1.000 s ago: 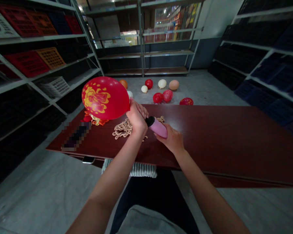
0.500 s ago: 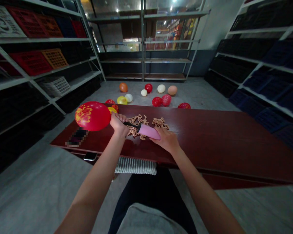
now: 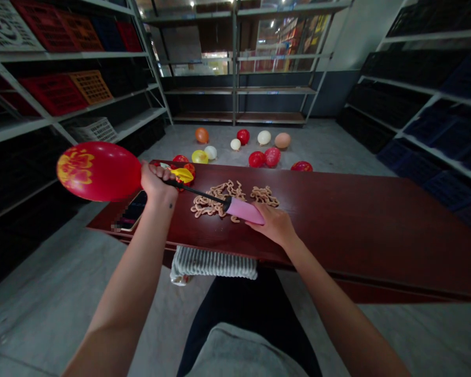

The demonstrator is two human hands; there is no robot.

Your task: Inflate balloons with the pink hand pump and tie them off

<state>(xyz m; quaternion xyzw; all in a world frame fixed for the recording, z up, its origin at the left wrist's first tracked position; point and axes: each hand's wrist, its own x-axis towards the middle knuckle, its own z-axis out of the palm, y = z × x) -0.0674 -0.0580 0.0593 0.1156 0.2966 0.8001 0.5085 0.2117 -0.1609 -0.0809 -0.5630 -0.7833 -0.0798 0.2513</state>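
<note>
Head view: left hand closed around red balloon neck, hose tip hidden; right hand pressing pink pump.

Left hand clenched, arm reaching forward; right hand palm down, fingers apparently extended

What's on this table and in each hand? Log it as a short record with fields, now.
Left hand: grips the neck of a red balloon at a black hose
Right hand: holds a pink hand pump
Surface: dark red table
On surface: tangle of tan strands, yellow balloon
Floor beyond: scattered balloons
</note>
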